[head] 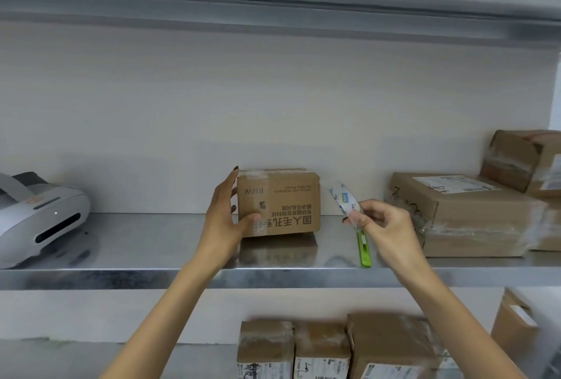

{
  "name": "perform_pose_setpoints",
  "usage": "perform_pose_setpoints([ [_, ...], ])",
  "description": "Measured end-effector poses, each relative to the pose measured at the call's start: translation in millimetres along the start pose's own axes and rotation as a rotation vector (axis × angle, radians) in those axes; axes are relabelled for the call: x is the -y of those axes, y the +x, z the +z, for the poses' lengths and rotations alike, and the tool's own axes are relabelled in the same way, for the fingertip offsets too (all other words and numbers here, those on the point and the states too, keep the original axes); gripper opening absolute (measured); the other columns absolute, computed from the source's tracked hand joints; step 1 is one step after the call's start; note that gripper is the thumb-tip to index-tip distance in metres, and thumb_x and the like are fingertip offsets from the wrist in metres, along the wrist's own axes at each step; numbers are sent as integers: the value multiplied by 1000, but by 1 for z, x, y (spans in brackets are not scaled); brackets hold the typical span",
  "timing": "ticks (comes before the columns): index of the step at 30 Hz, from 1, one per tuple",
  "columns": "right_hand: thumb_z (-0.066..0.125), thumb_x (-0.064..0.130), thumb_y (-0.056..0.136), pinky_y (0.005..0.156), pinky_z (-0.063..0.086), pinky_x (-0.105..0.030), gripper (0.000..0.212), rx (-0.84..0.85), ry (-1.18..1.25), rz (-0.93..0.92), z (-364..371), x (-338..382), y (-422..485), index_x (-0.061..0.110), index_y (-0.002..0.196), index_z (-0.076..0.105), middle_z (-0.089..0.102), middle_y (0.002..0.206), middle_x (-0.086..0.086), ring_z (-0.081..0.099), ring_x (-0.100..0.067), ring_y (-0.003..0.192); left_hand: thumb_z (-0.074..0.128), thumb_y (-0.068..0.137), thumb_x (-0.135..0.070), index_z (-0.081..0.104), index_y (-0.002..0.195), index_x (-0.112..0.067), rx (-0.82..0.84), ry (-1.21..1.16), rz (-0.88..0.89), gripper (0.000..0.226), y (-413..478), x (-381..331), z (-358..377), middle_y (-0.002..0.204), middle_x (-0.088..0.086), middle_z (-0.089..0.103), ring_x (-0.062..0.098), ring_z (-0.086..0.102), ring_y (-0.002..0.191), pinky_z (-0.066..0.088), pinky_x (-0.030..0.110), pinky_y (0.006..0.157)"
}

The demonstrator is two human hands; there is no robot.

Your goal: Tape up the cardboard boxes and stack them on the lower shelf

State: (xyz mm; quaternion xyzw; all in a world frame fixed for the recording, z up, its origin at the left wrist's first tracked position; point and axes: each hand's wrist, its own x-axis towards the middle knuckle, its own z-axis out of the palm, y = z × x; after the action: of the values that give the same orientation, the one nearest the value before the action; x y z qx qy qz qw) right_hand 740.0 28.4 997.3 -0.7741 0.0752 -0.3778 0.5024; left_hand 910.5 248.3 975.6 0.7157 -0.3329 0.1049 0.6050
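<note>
**Inspector A:** Classification of premises?

**Inspector B:** Parcel packing and storage room. It has steel shelving (151,278) against a plain wall (273,105). There are taped cardboard parcels (455,223) at the shelf's right end, one bearing a shipping label (455,184).

**Inspector A:** Supporting equipment?

**Inspector B:** A label printer (36,214) at the left end, a green cutter (364,249) at the front edge, and a printed tape strip (344,199) beside a small carton (282,202). More labelled boxes (321,348) stand beneath that shelf.

Bare forearms (170,302), long dark-painted nails (235,168) on left grip (223,217) and right grip (384,228).
</note>
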Motion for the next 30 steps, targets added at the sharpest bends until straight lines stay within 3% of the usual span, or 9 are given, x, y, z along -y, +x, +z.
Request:
perform_pose_setpoints([
  [4,68,13,87,73,50,-21,7,8,-27,-4,3,9,-8,17,84,72,74,76,3,67,-18,79,75,82,-18,26,147,-40,-16,66,12,85,0,-6,-3,144,-15,35,7,37,133,38,34,110],
  [7,69,12,86,69,48,-21,10,-4,-26,-34,9,18,-19,18,79,72,73,75,4,63,-11,71,64,90,-29,34,146,-29,-150,252,118,63,-5,-18,-4,150,-5,32,7,25,140,22,14,111],
  [9,71,13,84,68,48,-25,13,-7,-18,-58,18,23,-28,21,74,72,73,77,5,63,-11,72,60,92,-27,48,136,-24,-255,275,248,46,-9,-33,-3,142,-2,42,6,31,136,19,4,107],
  [12,71,14,83,71,49,-24,14,13,27,-84,33,31,-39,24,73,72,73,80,7,65,-8,78,68,88,-29,60,120,-23,-125,190,365,33,-10,-62,-2,124,-8,55,3,46,122,31,8,101],
  [16,71,16,83,75,51,-29,10,8,39,-108,52,37,-43,25,78,72,72,80,6,65,-11,79,74,82,-30,68,110,-20,158,66,284,30,-8,-82,4,113,-11,63,3,58,110,44,15,93],
  [21,70,15,84,76,52,-37,9,17,24,-99,65,38,-43,23,79,71,71,81,8,65,-11,81,78,79,-16,66,84,-14,112,-129,85,13,-1,-81,-2,88,-7,72,8,69,89,55,28,82],
  [25,65,23,89,72,50,-21,6,98,6,-174,69,42,-47,27,84,66,72,85,14,65,-4,85,79,74,-7,63,73,-16,79,-98,138,18,1,-80,-4,79,-1,72,17,70,79,57,42,78],
  [26,63,27,90,71,48,-16,2,144,24,-185,71,44,-49,27,89,63,73,85,13,66,-3,86,79,73,-6,63,72,-18,70,-89,146,20,0,-80,-4,78,-2,71,17,70,78,57,42,77],
  [30,66,30,85,67,44,-7,24,344,127,-133,80,46,-58,31,105,53,73,84,12,66,0,80,79,68,-1,62,73,-22,44,-78,153,28,-3,-78,-4,72,-3,70,13,69,71,56,29,70],
])
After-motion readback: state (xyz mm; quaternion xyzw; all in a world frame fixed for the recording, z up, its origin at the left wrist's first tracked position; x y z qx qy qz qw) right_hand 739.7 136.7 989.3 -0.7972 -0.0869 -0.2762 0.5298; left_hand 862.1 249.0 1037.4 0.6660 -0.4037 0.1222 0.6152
